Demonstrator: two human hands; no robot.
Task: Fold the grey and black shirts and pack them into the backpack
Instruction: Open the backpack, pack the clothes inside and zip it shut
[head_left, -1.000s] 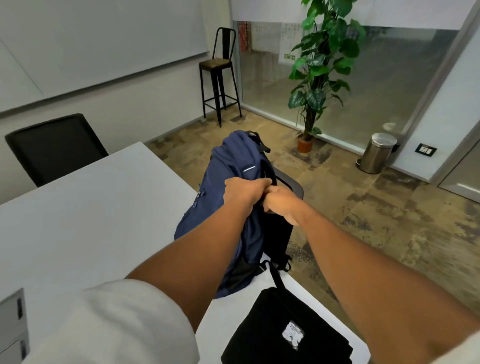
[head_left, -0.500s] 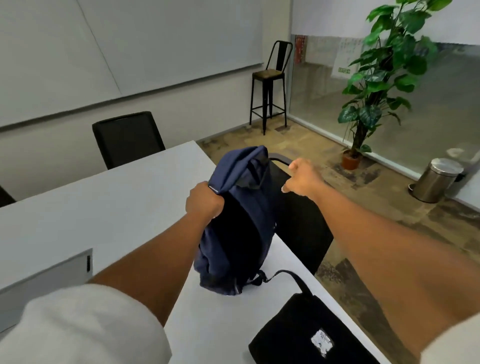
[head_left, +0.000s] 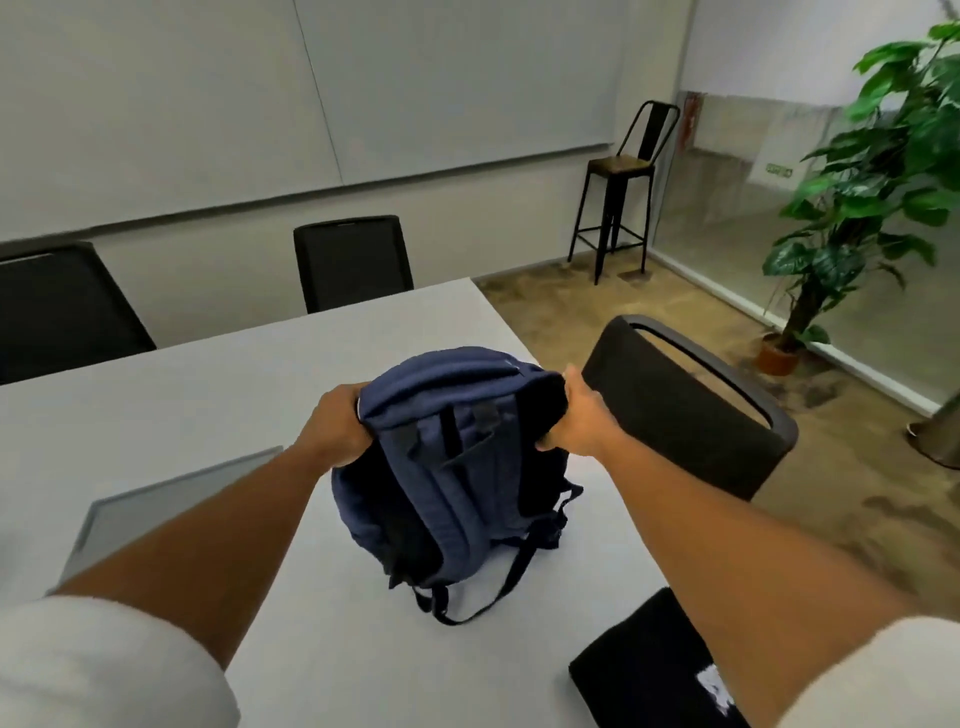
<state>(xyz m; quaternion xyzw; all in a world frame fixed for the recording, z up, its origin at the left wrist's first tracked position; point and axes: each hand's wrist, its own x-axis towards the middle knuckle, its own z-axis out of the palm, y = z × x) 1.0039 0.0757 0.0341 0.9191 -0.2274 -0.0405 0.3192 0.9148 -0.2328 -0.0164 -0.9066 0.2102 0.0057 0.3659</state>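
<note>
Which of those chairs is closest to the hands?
The black chair at the table's right end, just beyond the right hand gripping the backpack. The two chairs across the table and the tall stool stand farther off.

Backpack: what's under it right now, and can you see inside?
The backpack stands on the white table, both hands gripping its top: left hand, right hand. Its straps face the camera. The inside is hidden. The folded black shirt lies outside.

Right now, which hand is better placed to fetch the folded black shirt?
Right. The right hand and left hand both grip the backpack, but the black shirt lies at the table's near right edge.
</note>
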